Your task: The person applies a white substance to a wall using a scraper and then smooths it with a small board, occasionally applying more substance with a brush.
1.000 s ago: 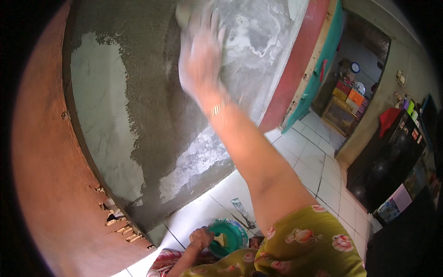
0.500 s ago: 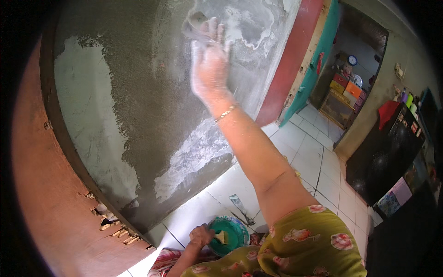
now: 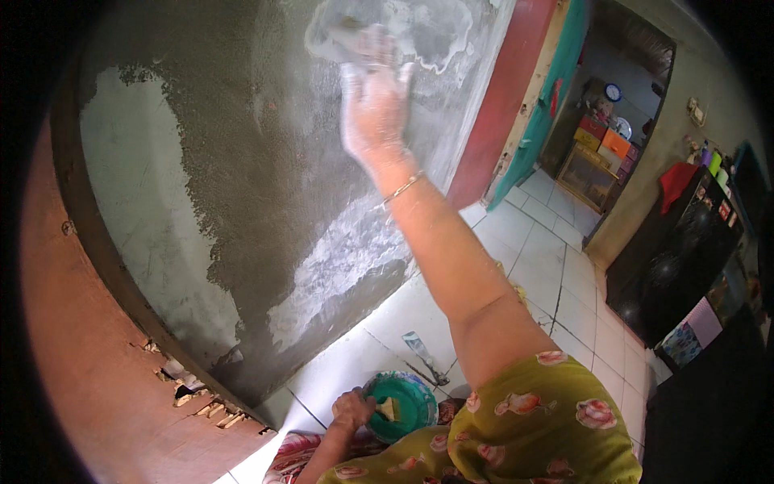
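Note:
My right hand (image 3: 376, 109), dusted white, reaches up to the grey plastered wall (image 3: 234, 161), its fingers stretched over the surface. Under the fingertips is a flat greyish piece (image 3: 348, 36), smeared by motion, its kind unclear. A wet whitish patch (image 3: 419, 32) lies around it. Low down, my left hand (image 3: 352, 409) is closed at the rim of a green bucket (image 3: 419, 395). A tool with a tan, fan-shaped end like a paintbrush (image 3: 389, 409) extends from that hand into the bucket; the fingers partly hide its handle.
A scraper-like tool with a pale blade (image 3: 419, 348) lies on the white floor tiles (image 3: 524, 250) beside the bucket. A chipped reddish-brown board (image 3: 89, 339) stands at the left. To the right are a teal door (image 3: 548, 105), a doorway with stacked boxes, and a black cabinet (image 3: 669, 250).
My right hand has slid slightly down and right across the wall, still blurred. The left hand stays at the bucket rim. The whole view has shifted a little.

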The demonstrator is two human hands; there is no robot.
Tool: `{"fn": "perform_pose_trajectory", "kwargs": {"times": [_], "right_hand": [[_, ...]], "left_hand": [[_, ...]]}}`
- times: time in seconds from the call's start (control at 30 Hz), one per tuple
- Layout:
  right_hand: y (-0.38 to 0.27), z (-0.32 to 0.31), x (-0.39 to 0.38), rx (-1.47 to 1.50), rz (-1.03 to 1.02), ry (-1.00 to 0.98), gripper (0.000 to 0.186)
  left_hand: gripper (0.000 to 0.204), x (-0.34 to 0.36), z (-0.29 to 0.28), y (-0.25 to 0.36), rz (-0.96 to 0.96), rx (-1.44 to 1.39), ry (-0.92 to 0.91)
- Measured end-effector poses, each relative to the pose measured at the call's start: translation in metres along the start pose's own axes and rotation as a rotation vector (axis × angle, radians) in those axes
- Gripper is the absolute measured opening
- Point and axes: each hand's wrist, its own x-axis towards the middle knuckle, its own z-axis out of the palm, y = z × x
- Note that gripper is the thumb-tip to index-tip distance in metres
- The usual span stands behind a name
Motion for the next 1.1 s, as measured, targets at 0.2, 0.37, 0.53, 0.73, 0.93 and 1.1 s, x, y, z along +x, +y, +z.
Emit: {"fn": "perform_pose_trajectory", "kwargs": {"times": [0.2,0.37,0.53,0.73,0.93,1.1], "right_hand": [[0.167,-0.010,-0.049,0.044,1.171,-0.158,0.056],[0.050,0.001,-0.017,0.089,0.464,-0.359,0.034],[0.003,-0.023,-0.042,0.171,0.057,-0.312,0.046],[0.167,-0.006,-0.073,0.027,1.032,-0.169,0.054],[-0.034,-0.039,-0.076,0.142,0.238,-0.429,0.041],[-0.027,-0.066,-0.165,0.189,0.447,-0.345,0.038]], "left_hand": [[0.053,0.006,0.002,0.004,0.030,-0.017,0.004],[0.052,0.012,0.006,-0.003,0.017,-0.011,0.003],[0.052,0.003,0.000,0.000,-0.007,0.006,-0.012],[0.050,-0.001,-0.002,0.018,0.048,0.002,0.010],[0.046,0.008,0.007,0.001,0.060,-0.008,0.068],[0.043,-0.002,0.001,-0.004,0.056,-0.049,0.084]]}}
